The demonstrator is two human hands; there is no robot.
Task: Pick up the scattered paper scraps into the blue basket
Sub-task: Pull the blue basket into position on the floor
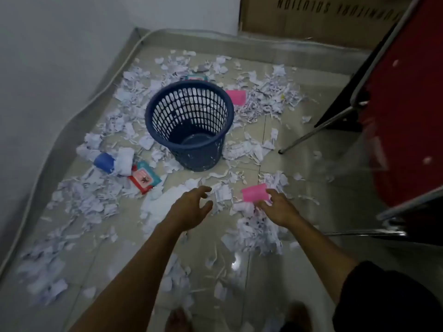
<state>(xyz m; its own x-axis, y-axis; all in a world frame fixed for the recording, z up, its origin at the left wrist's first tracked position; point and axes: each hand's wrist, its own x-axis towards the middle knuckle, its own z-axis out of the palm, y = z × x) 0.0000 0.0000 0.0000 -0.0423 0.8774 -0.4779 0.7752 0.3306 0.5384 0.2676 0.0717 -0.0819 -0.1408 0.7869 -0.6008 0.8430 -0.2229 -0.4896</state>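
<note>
Carton (311,13) print inverted, "SOLUTION" | blue basket (189,123) upright, mouth up | left hand (189,209) fingers spread | right hand (279,208) pinching pink paper scrap (254,192)

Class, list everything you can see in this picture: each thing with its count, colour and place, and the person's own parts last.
blue basket: one, dark blue, upright on the floor, centre.
paper scraps: too many to count, white, scattered all round the basket.
pink card: one, pink, at the right hand's fingertips.
second pink card: one, right of the basket.
packet: one, red and teal, left of the basket.
chair: one, red, right edge.
cardboard box: one, brown, top.
left hand: fingers spread, holding nothing.
right hand: touching the pink card.
</note>
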